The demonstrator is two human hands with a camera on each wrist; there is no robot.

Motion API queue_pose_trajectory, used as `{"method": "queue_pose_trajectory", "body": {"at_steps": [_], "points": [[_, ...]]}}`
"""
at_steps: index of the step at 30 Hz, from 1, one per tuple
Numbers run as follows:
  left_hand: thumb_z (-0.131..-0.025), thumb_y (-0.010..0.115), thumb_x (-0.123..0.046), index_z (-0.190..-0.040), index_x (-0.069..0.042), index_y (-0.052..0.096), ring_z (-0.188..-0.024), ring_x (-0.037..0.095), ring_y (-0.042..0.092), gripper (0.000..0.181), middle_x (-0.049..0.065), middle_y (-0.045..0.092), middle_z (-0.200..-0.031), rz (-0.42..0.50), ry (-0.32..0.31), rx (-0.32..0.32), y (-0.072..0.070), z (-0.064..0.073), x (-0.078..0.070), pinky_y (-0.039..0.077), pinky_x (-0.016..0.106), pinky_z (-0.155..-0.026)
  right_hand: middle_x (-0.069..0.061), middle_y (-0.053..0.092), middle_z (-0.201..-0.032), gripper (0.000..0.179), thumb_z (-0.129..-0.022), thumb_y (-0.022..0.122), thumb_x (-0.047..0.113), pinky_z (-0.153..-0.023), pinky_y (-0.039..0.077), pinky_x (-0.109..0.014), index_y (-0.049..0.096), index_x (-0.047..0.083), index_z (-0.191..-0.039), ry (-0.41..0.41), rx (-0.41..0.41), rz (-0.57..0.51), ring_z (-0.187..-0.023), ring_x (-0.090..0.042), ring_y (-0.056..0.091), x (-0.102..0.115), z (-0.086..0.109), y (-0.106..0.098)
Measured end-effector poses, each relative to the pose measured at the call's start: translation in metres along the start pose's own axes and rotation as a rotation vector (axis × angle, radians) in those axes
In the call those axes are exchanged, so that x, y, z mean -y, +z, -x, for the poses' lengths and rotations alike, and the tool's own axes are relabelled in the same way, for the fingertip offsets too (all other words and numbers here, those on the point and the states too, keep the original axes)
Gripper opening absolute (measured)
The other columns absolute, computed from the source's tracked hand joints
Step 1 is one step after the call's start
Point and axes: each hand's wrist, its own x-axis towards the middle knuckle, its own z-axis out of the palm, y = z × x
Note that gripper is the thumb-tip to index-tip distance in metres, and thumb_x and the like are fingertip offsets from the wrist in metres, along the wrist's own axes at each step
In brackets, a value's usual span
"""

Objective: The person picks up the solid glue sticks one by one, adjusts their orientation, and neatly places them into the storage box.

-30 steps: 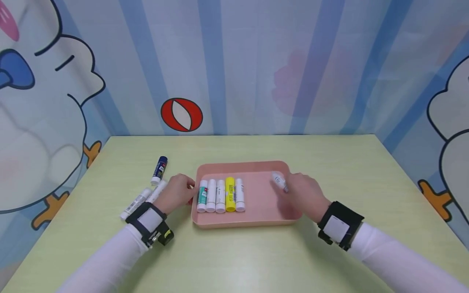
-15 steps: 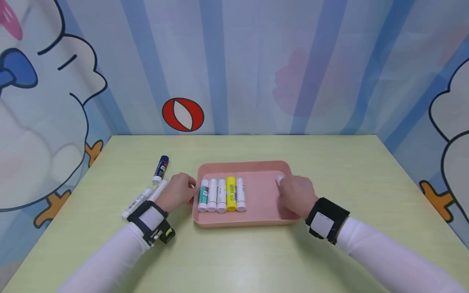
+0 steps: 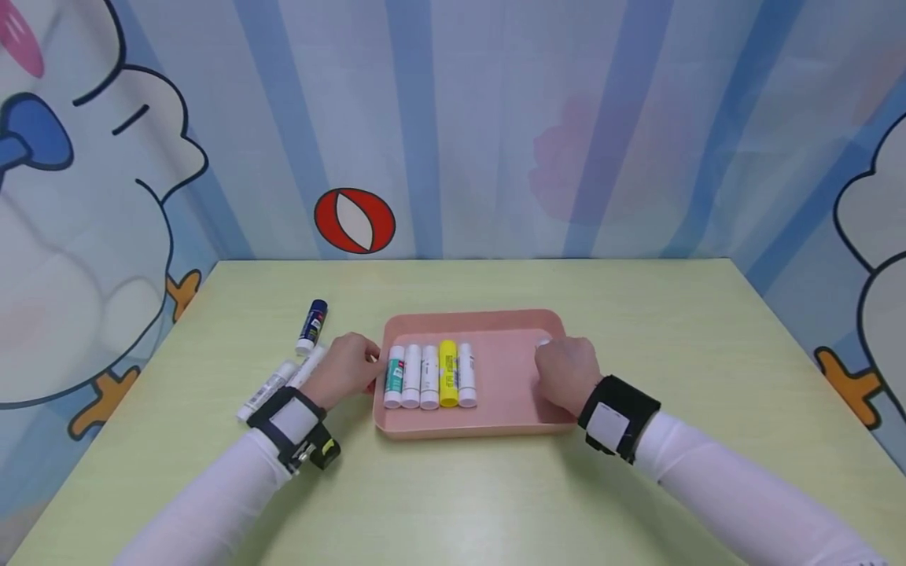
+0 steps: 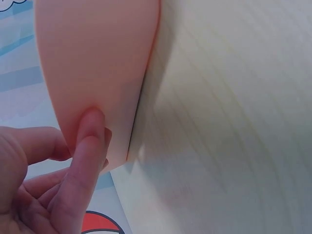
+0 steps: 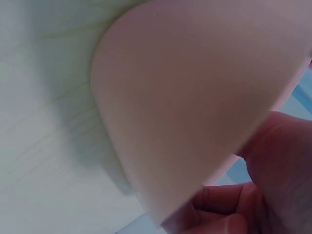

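A pink tray (image 3: 504,373) lies on the table, with a row of several glue sticks along its left part: one green-labelled glue stick (image 3: 393,377), white ones and a yellow glue stick (image 3: 448,373). My left hand (image 3: 342,371) grips the tray's left end; in the left wrist view its thumb (image 4: 91,124) presses the outer wall and a finger bends over the rim. Over the tray's right end, my right hand (image 3: 569,373) curls round a white glue stick (image 3: 543,342), of which only a small end shows. The right wrist view shows that hand behind the tray's wall (image 5: 190,87).
Left of the tray, a navy glue stick (image 3: 312,326) lies on the table. Two white glue sticks lie nearer, one white glue stick (image 3: 267,390) in plain sight and another partly behind my left hand. A patterned curtain (image 3: 467,126) stands behind the table (image 3: 637,306).
My right hand has moved slightly left and turned over the tray's right end, so the white glue stick in it is now mostly hidden. My left hand stays at the tray's left end.
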Motion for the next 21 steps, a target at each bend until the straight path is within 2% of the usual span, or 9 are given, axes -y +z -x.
{"method": "queue_pose_trajectory", "body": {"at_steps": [6, 13, 17, 21], "points": [[-0.094, 0.063, -0.012, -0.112, 0.003, 0.068, -0.064, 0.016, 0.061, 0.024, 0.008, 0.065, -0.082, 0.005, 0.010, -0.004, 0.000, 0.000, -0.001, 0.050, 0.025, -0.056, 0.001, 0.039, -0.054, 0.032, -0.088, 0.059, 0.008, -0.049, 0.047, -0.032, 0.048, 0.009, -0.058, -0.005, 0.004, 0.037, -0.050, -0.014, 0.048, -0.001, -0.001, -0.002], [-0.094, 0.062, -0.012, -0.114, 0.004, 0.067, -0.063, 0.016, 0.061, 0.026, 0.007, 0.065, -0.081, -0.005, 0.005, -0.004, -0.001, 0.000, 0.000, 0.049, 0.025, -0.056, 0.001, 0.041, -0.054, 0.033, -0.088, 0.058, 0.005, -0.049, 0.047, -0.033, 0.048, 0.010, -0.057, -0.002, 0.005, 0.050, -0.051, -0.015, 0.050, -0.003, -0.003, -0.001], [-0.094, 0.062, -0.012, -0.114, 0.004, 0.067, -0.063, 0.016, 0.061, 0.026, 0.008, 0.065, -0.080, 0.000, 0.006, -0.001, 0.000, 0.000, 0.000, 0.049, 0.026, -0.056, 0.002, 0.039, -0.052, 0.038, -0.092, 0.062, 0.019, -0.046, 0.043, -0.030, 0.050, 0.010, -0.058, 0.007, 0.022, 0.016, -0.049, -0.014, 0.048, -0.007, -0.002, -0.004], [-0.093, 0.062, -0.012, -0.113, 0.004, 0.067, -0.062, 0.016, 0.061, 0.025, 0.007, 0.064, -0.079, -0.004, 0.013, -0.003, -0.001, 0.001, 0.000, 0.049, 0.026, -0.056, 0.002, 0.038, -0.049, 0.045, -0.092, 0.065, 0.033, -0.042, 0.040, -0.029, 0.050, 0.012, -0.057, 0.047, -0.071, -0.076, -0.046, -0.015, 0.047, -0.017, 0.001, -0.012]]}}
